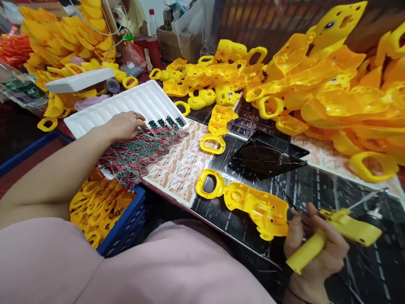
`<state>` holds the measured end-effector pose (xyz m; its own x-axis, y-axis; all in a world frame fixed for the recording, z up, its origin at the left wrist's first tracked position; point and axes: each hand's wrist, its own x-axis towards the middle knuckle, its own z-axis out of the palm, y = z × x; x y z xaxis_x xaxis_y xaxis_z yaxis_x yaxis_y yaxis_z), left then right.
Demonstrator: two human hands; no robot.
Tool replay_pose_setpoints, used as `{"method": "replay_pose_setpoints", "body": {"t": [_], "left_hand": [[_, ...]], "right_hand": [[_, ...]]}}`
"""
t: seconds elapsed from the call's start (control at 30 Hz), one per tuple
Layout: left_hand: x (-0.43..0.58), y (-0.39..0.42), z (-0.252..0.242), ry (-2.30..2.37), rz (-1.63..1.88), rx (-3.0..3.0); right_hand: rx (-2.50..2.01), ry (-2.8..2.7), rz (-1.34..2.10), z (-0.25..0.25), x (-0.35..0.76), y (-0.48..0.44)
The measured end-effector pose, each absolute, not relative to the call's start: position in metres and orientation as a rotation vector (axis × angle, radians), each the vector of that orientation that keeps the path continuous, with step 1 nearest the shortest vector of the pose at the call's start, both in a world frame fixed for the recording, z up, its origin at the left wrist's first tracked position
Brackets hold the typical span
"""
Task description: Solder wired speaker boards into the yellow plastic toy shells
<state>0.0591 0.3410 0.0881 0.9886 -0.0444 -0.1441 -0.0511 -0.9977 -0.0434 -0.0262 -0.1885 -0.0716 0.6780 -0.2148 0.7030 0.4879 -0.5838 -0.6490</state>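
My left hand [126, 125] reaches over a white foam tray [117, 105], its fingers bent down and drawn together at the edge of a pile of small green circuit boards with red and white wires [136, 154]. What its fingertips pinch is hidden. My right hand [319, 249] is wrapped around a yellow soldering gun [354, 228], whose dark front end points left. Close to that end, an open yellow plastic shell half [259, 207] lies hollow side up on the table. Touching its left end is a yellow ring-shaped part [209, 184].
A black fan [268, 156] stands behind the shell half. Yellow shells [341, 101] are heaped at the back right, with more shells [69, 38] piled at back left. Below the table's left edge, a blue crate [126, 223] holds many yellow parts. A foam block [80, 80] lies behind the tray.
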Motion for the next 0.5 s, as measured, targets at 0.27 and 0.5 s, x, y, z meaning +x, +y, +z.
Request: {"method": "replay_pose_setpoints", "body": {"t": [0.27, 0.5], "left_hand": [[0.07, 0.372, 0.055, -0.712, -0.91, -3.791], [0.078, 0.319, 0.102, -0.201, -2.003, -3.616]], "right_hand": [[-2.025, -0.155, -0.967, -0.07, -0.024, -0.187], [-2.035, -0.225, -1.032, -0.072, -0.023, -0.186]]}}
